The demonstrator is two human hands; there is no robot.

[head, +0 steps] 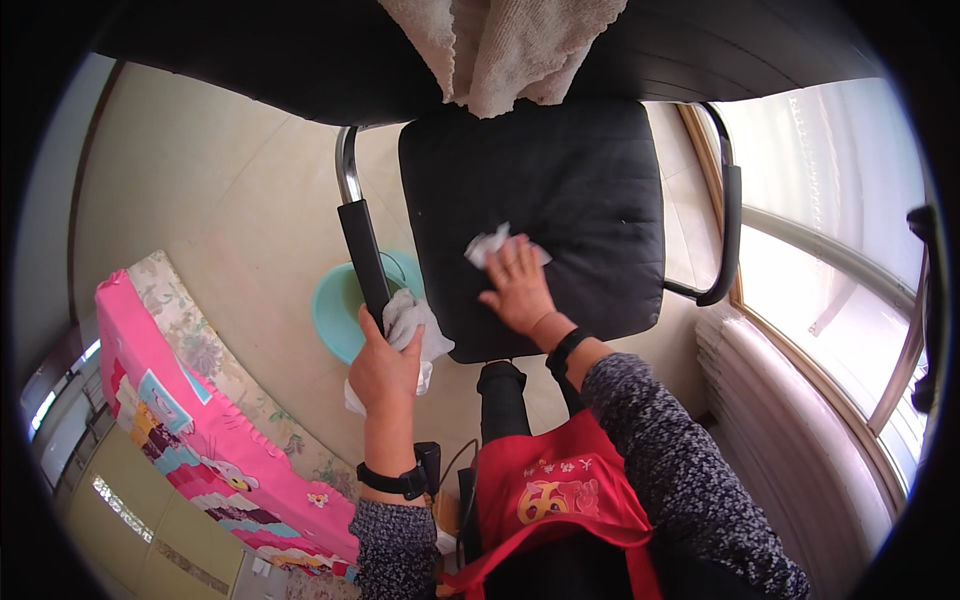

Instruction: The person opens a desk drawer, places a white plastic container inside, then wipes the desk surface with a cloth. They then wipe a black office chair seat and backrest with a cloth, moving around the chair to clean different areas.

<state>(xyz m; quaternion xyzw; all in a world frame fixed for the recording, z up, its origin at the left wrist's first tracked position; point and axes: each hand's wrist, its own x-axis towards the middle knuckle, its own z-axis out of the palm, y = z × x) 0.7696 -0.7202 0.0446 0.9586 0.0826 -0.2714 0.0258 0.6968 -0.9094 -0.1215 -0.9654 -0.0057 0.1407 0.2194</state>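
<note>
A black office chair has a padded, leather-like seat (532, 172) before me. My right hand (517, 289) lies palm down on the seat, slightly blurred, with a crumpled white wipe (487, 246) beneath its fingers. At the front end of the chair's left armrest (364, 247), my left hand (386, 367) grips a damp-looking light grey cloth (409, 322). White material also hangs below that hand. Behind the armrest stands a turquoise bucket (334, 322), partly hidden. A beige towel (517, 52) hangs over the black backrest (300, 60).
A bed with a pink patterned cover (247, 450) stands at the left on the tiled floor (202, 172). The other metal-framed armrest (729, 232) is on the right, near a window (810, 285) and a white ribbed radiator (772, 420). A red apron (555, 480) covers my lap.
</note>
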